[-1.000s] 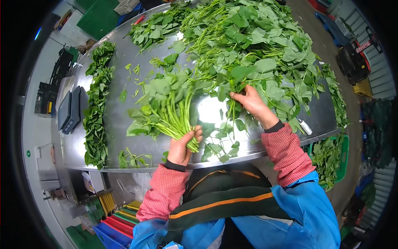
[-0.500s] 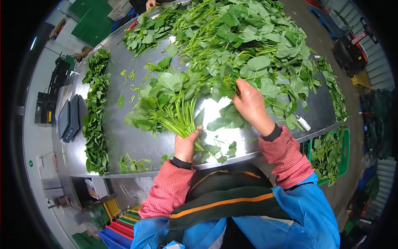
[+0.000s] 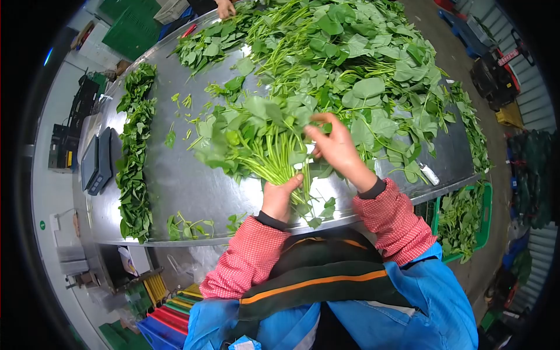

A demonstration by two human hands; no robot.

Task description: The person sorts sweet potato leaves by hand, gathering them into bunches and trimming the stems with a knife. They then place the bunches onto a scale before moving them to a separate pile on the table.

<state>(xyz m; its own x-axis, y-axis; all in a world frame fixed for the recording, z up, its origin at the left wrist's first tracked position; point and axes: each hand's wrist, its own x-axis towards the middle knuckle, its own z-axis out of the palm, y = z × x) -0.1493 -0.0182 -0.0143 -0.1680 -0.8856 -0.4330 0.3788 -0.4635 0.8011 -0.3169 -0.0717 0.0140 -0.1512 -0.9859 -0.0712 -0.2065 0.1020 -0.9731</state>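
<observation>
My left hand (image 3: 279, 197) is closed round the lower stems of a bunch of leafy greens (image 3: 271, 153), whose leaves fan out up and to the left above the metal table (image 3: 181, 149). Just right of the bunch is my right hand (image 3: 336, 146), its fingers bent and apart beside the leaves, with nothing seen held in them. A large heap of leafy stems (image 3: 350, 55) covers the far and right parts of the table. A few loose sprigs (image 3: 188, 228) lie by the near edge.
A long row of greens (image 3: 135, 154) lines the left side, beside a dark scale-like device (image 3: 98, 162). A white object (image 3: 429, 174) lies near the right edge. Below it stands a green crate (image 3: 486, 217) of greens. Another person's hand (image 3: 226, 9) is at the far edge.
My left hand and the bunch have moved right and slightly up. My right hand has moved left to the bunch, and its fingers have opened. The other person's hand shows more at the far edge.
</observation>
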